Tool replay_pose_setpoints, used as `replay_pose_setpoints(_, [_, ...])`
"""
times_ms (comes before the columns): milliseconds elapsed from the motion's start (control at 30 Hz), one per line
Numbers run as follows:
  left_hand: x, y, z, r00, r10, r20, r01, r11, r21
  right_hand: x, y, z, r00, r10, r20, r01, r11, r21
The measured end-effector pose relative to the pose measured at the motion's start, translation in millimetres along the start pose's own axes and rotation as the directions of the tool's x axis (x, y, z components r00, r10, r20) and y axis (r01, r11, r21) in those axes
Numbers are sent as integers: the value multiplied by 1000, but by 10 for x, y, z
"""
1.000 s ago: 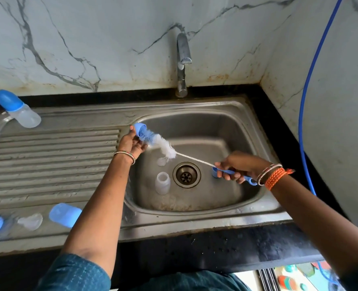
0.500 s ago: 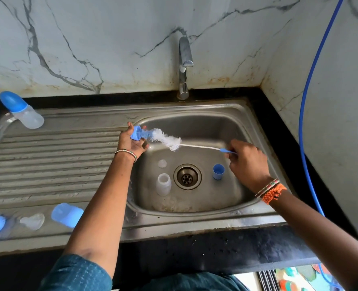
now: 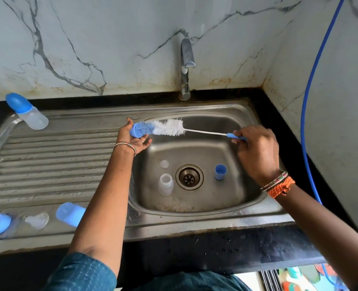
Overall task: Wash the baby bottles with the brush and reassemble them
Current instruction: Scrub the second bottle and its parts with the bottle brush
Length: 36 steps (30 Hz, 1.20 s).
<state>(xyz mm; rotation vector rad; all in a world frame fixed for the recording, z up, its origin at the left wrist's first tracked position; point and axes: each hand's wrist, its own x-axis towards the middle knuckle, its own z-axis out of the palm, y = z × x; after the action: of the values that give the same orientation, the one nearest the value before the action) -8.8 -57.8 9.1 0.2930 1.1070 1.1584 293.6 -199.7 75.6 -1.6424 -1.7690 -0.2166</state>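
The left hand [image 3: 134, 137] grips a blue cap [image 3: 142, 129]. The right hand [image 3: 255, 152] pinches the brush [image 3: 171, 128] handle, bristles pushed into that cap

Teal patterned sleeve [image 3: 83, 274], thin bangle on left wrist [image 3: 125, 146], orange thread band and bangles on right wrist [image 3: 278, 184].
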Motion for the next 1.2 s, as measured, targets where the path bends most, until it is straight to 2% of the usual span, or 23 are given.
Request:
replay_pose_setpoints(67, [-6, 46, -17, 999, 11, 37, -10, 1000, -10, 66, -52, -67, 970, 153, 190, -165, 985, 46])
replay_pose_setpoints(100, [-22, 72, -23, 998, 16, 56, -15, 1000, -7, 110, -74, -101, 866, 265, 425, -316, 947, 54])
replay_pose_setpoints(167, [-72, 117, -24, 997, 16, 76, -15, 1000, -19, 192, -99, -152, 398, 347, 849, -646, 764, -9])
replay_pose_setpoints(200, [-97, 122, -29, 997, 15, 76, -13, 1000, -27, 218, -107, -166, 232, 320, 919, -737, 674, -48])
replay_pose_setpoints(233, [-111, 121, -34, 997, 12, 79, -10, 999, -34, 241, -109, -177, 188, 297, 936, -764, 644, -51])
replay_pose_setpoints(267, [-114, 110, -46, 997, 11, 80, -8, 999, -32, 264, -136, -195, 226, 299, 927, -742, 670, -35])
replay_pose_setpoints(333, [-95, 89, -82, 997, 16, 80, -16, 1000, -2, 228, -185, -229, 546, 319, 775, -421, 904, -75])
replay_pose_setpoints(400, [-67, 77, -89, 997, 15, 80, -20, 998, 61, 160, -232, -236, 909, 139, 392, -25, 959, -282])
replay_pose_setpoints(433, [-63, 78, -75, 997, 9, 83, -16, 996, 83, 150, -238, -231, 979, -14, 204, 76, 950, -301])
replay_pose_setpoints(533, [-58, 74, -32, 997, -6, 82, 3, 1000, 30, 98, -239, -148, 929, -355, -99, 320, 910, -262])
replay_pose_setpoints(600, [-85, 92, -29, 996, 9, 92, -7, 1000, -19, 90, -251, -115, 955, -294, -41, 277, 933, -230])
replay_pose_setpoints(633, [-101, 102, -34, 994, 26, 104, -22, 999, -43, 120, -272, -151, 986, -128, 109, 144, 976, -160])
replay_pose_setpoints(667, [-120, 114, -40, 991, 45, 123, -35, 996, -79, 169, -289, -192, 925, 98, 368, -84, 995, -52])
replay_pose_setpoints(700, [-141, 123, -46, 989, 66, 132, -49, 991, -125, 218, -291, -225, 724, 248, 644, -374, 925, 63])
replay_pose_setpoints(733, [-165, 139, -45, 986, 77, 146, -51, 983, -174, 248, -285, -255, 507, 287, 813, -599, 795, 93])
replay_pose_setpoints(767, [-182, 153, -48, 985, 80, 155, -49, 979, -198, 255, -266, -254, 421, 265, 867, -670, 735, 101])
replay_pose_setpoints(800, [-198, 167, -39, 984, 75, 160, -43, 979, -197, 252, -275, -251, 451, 254, 856, -638, 762, 110])
replay_pose_setpoints(867, [-200, 182, -15, 992, 55, 113, -39, 989, -145, 174, -311, -220, 710, 227, 667, -303, 953, -2])
replay_pose_setpoints(900, [-187, 183, -10, 996, 47, 73, -38, 992, -121, 134, -342, -215, 824, 181, 536, -142, 983, -115])
replay_pose_setpoints(967, [-156, 182, -12, 1000, 20, 11, -19, 996, -86, 92, -358, -178, 963, 21, 269, 39, 976, -215])
replay_pose_setpoints(1033, [-143, 165, -12, 1000, -9, -15, 9, 998, -57, 56, -311, -130, 979, -201, 42, 205, 946, -250])
replay_pose_setpoints(1100, [-158, 139, -4, 999, -41, -26, 40, 998, -54, 25, -277, -115, 920, -379, -99, 335, 892, -305])
replay_pose_setpoints(1200, [-184, 126, 9, 993, -96, -73, 87, 989, -118, 30, -292, -155, 868, -457, -197, 396, 874, -283])
